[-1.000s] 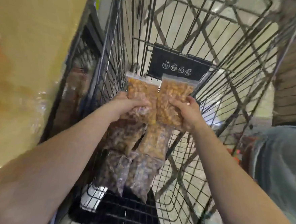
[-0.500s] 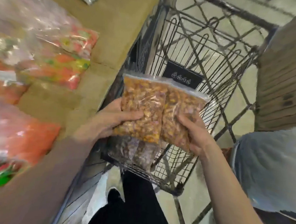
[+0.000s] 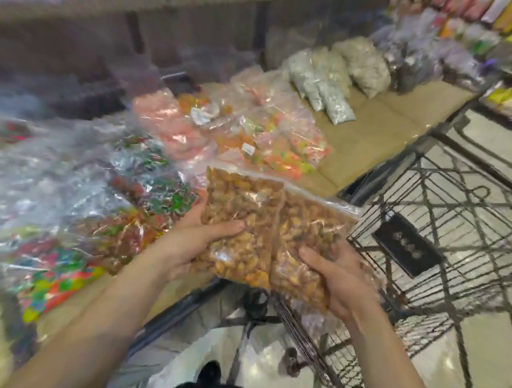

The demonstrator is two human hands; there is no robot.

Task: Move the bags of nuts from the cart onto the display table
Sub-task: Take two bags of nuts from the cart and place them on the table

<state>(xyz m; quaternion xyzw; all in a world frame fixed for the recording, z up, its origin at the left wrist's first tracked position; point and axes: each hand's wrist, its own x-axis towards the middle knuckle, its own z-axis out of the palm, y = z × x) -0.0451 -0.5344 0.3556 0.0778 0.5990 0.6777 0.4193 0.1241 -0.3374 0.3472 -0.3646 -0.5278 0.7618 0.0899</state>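
Note:
Two clear bags of orange-brown nuts sit side by side in my hands, above the near corner of the wire cart [image 3: 458, 226] and at the edge of the display table [image 3: 370, 138]. My left hand [image 3: 196, 244] grips the left bag of nuts [image 3: 240, 220], thumb across its front. My right hand [image 3: 336, 278] grips the right bag of nuts [image 3: 302, 248] from below, thumb on its face. More bags in the cart show faintly through the wires below my right hand.
The tan table holds piles of colourful candy bags [image 3: 253, 133] at left and centre and pale grey-white bags [image 3: 329, 77] farther back, with bare tabletop between them. Shelves of goods line the back and right. My dark shoe [image 3: 209, 372] stands on the shiny floor.
Both bags have been lifted out of the cart and carried left toward the table. My view has swung up from the cart to the table.

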